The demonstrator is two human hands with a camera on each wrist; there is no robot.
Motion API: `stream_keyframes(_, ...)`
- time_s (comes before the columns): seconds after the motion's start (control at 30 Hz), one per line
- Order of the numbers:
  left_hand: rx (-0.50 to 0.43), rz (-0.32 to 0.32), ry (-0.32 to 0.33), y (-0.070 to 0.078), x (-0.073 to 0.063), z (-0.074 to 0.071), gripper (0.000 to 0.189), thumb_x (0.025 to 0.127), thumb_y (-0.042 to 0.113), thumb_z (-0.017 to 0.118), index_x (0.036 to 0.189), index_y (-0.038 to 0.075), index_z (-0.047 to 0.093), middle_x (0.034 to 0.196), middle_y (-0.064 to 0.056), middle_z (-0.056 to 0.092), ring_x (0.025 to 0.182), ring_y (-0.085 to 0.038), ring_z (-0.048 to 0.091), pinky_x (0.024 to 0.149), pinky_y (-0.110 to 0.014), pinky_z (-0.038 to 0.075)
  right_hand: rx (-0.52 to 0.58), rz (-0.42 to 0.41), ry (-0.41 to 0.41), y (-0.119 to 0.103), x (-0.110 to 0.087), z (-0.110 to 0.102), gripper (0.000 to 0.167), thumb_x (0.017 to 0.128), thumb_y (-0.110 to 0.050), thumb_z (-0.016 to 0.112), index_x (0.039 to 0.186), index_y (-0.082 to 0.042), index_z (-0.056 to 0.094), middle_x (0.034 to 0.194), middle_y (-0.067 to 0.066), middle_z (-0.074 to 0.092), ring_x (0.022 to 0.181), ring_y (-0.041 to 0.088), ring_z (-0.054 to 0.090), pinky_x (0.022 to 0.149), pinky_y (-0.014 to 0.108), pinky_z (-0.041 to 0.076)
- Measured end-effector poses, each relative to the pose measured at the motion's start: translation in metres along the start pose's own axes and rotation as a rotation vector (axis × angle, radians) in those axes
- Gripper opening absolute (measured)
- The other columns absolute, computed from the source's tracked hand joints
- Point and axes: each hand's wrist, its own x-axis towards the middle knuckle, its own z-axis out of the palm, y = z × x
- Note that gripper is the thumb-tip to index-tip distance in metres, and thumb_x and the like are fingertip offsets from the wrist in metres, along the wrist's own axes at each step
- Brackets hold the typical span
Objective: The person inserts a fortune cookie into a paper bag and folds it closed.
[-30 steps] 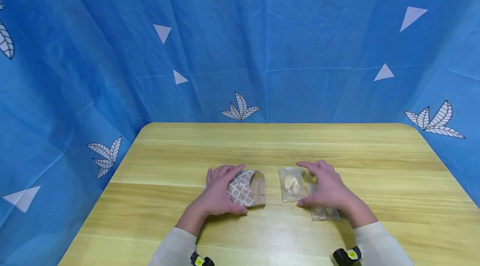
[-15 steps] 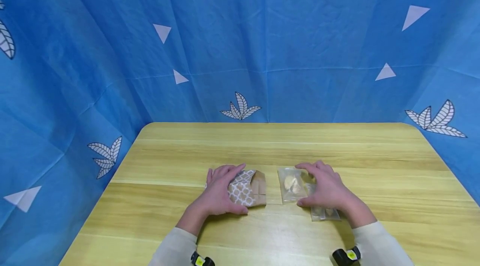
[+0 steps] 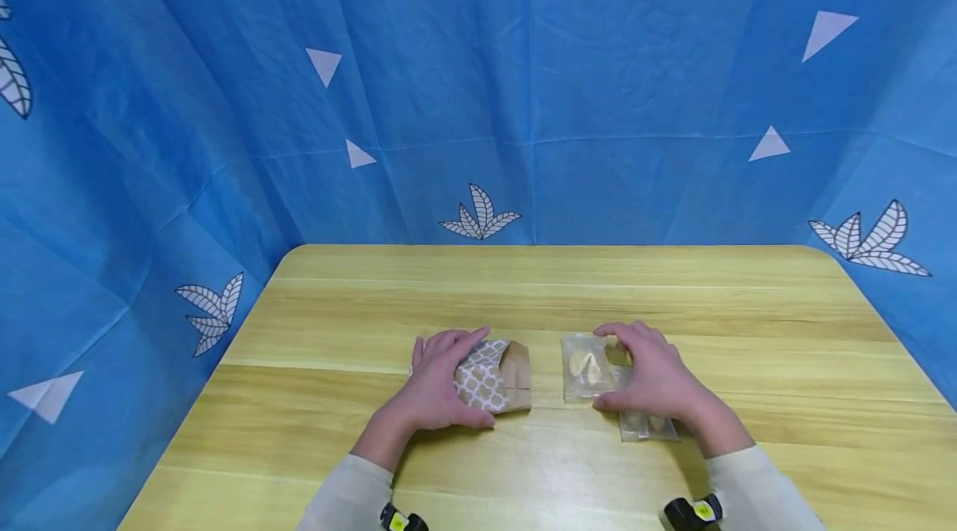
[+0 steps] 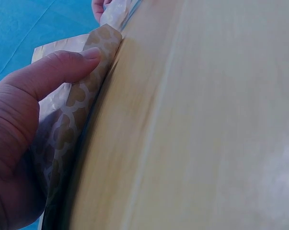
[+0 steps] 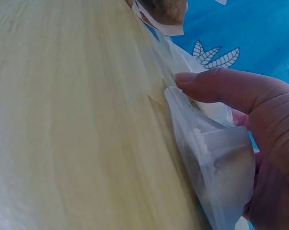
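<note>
My left hand [image 3: 429,394] grips a small brown paper bag [image 3: 482,381] with a white lattice pattern, thumb along the near side and fingers along the far side. The bag lies on the table, its mouth gaping to the right. In the left wrist view my thumb presses the patterned side of the paper bag [image 4: 63,129]. My right hand [image 3: 656,373] holds a clear plastic packet [image 3: 586,369] by its edges between thumb and fingers; pale cream pieces show inside. More clear packets [image 3: 635,425] lie under my right palm, partly hidden. One such packet [image 5: 225,167] fills the right wrist view's foreground.
The wooden table [image 3: 553,481] bears these things near its middle. A blue curtain [image 3: 478,82] with white leaf and triangle prints hangs behind the table and along its left. Black wrist cameras [image 3: 691,512] are strapped by the sleeves.
The clear packet at my right fingertips shifts slightly left, then back to the right, with small finger movements. My left hand and the paper bag stay in place.
</note>
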Motion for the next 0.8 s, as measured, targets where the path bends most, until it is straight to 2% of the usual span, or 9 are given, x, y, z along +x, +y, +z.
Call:
stream_keyframes(0.17, -0.005, 0.006, 0.003, 0.000, 0.000, 0.000, 0.122, 0.052, 0.051, 0.094, 0.156, 0.030, 0.035, 0.145, -0.001, 0.042, 0.140, -0.026, 0.027, 0.112, -0.063, -0.006, 0.022, 0.010, -0.002, -0.003, 0.000, -0.003, 0.089, 0.057, -0.041, 0.096, 0.134, -0.018, 0.056, 0.103, 0.002, 0.055, 0.094, 0.024, 0.048, 0.081, 0.048, 0.036)
stream_keyframes(0.3, -0.011, 0.014, 0.010, 0.001, 0.000, -0.001, 0.122, 0.052, 0.049, 0.095, 0.156, 0.028, 0.036, 0.144, -0.003, 0.043, 0.139, -0.028, 0.028, 0.112, -0.065, -0.006, 0.035, -0.001, 0.003, -0.006, 0.001, -0.004, 0.089, 0.059, -0.038, 0.096, 0.135, -0.018, 0.055, 0.102, 0.002, 0.055, 0.094, 0.024, 0.048, 0.081, 0.048, 0.034)
stream_keyframes(0.43, -0.007, 0.009, 0.008, 0.000, -0.001, -0.001, 0.122, 0.052, 0.050, 0.094, 0.156, 0.029, 0.035, 0.145, -0.001, 0.042, 0.140, -0.026, 0.027, 0.112, -0.064, -0.006, 0.066, -0.026, 0.006, -0.011, 0.002, -0.004, 0.087, 0.061, -0.035, 0.096, 0.136, -0.018, 0.055, 0.107, 0.003, 0.056, 0.098, 0.024, 0.048, 0.082, 0.049, 0.035)
stream_keyframes(0.63, 0.002, 0.007, 0.008, -0.001, -0.001, -0.001, 0.122, 0.052, 0.052, 0.094, 0.156, 0.030, 0.035, 0.145, -0.001, 0.042, 0.140, -0.026, 0.027, 0.112, -0.063, -0.006, 0.135, -0.076, -0.010, -0.020, 0.006, -0.002, 0.086, 0.060, -0.029, 0.096, 0.134, -0.016, 0.055, 0.104, 0.004, 0.054, 0.096, 0.026, 0.046, 0.077, 0.044, 0.038)
stream_keyframes(0.8, -0.004, 0.015, 0.012, -0.001, 0.000, -0.001, 0.122, 0.052, 0.052, 0.094, 0.156, 0.027, 0.036, 0.145, -0.003, 0.042, 0.140, -0.027, 0.027, 0.112, -0.064, -0.006, 0.176, -0.116, -0.046, -0.026, 0.010, 0.000, 0.086, 0.061, -0.027, 0.096, 0.135, -0.013, 0.054, 0.111, 0.000, 0.054, 0.097, 0.027, 0.047, 0.077, 0.042, 0.044)
